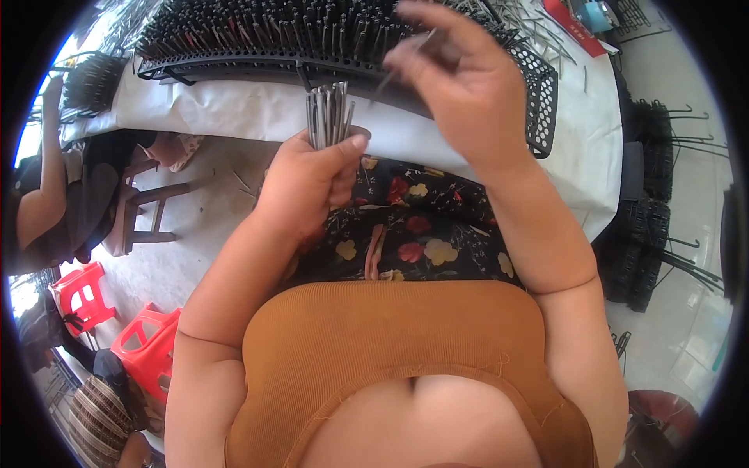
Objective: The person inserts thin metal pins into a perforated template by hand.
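My left hand (312, 171) is wrapped round a bundle of thin grey metal rods (326, 117), which stand upright out of the fist in front of my lap. Higher and to the right, my right hand (472, 90) pinches a single slim grey rod (381, 86) that slants down from the fingers; motion blurs the fingertips somewhat. Beyond both hands lies a long black perforated rack (234, 58), packed with many dark rods standing on end. The right hand hangs over the rack's near right part and hides some of it.
A white sheet (211, 105) covers the table. Loose rods (546, 35) and a red box (573, 27) lie at the far right. Dark hooked racks (651, 195) stand on the floor to the right. At left are another person's arm (48, 171), a wooden stool (152, 210) and red plastic stools (148, 343).
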Motion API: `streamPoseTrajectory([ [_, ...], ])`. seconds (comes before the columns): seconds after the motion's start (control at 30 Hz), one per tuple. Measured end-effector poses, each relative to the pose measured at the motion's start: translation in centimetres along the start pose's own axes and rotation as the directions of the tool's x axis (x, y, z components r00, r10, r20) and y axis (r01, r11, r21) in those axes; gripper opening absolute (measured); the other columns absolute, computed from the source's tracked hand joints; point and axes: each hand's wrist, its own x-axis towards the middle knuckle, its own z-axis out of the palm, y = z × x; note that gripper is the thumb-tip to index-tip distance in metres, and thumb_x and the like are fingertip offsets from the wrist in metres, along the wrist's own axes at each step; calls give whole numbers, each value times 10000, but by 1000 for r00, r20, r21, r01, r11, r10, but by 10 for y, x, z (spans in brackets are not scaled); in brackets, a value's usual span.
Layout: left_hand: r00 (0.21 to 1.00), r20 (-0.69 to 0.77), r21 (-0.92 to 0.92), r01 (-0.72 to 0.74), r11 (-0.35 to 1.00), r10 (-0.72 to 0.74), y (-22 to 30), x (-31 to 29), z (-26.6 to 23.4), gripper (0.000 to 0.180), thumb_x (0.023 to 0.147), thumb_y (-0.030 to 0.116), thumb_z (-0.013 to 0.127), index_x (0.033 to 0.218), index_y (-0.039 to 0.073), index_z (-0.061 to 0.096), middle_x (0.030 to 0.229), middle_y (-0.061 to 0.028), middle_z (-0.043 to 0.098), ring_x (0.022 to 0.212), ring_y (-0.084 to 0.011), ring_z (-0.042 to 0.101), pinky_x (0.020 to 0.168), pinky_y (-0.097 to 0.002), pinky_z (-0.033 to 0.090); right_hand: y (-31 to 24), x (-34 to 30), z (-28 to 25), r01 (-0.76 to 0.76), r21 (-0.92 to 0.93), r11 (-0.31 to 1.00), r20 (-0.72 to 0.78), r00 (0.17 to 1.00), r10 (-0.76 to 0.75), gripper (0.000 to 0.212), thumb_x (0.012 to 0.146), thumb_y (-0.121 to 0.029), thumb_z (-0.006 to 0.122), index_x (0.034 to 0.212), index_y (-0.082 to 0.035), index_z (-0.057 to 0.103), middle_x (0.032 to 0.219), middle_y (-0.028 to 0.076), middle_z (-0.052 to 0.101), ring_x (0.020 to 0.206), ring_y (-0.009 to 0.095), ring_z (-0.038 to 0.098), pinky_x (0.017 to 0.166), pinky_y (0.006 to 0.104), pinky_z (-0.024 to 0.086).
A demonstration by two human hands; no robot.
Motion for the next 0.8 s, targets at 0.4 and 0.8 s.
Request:
streamPoseTrajectory([
  [0.4,998,-10,-79,62,995,-63,4,-7,-11,324,985,133,570,1272,-17,546,974,-76,659,764,-108,592,539,-239,482,23,40,23,554,-712,430,86,678,-730,393,809,-131,734,1197,-109,679,1069,101,639,1123,322,551,964,454,399],
  [0.8,975,206,-112,-58,992,81,-6,-8,-19,261,996,167,564,1221,34,576,960,-60,663,708,-102,564,521,-229,468,-7,-30,24,-315,163,935,237,933,273,549,879,27,681,1391,-102,531,949,74,696,740,87,615,656,215,503],
])
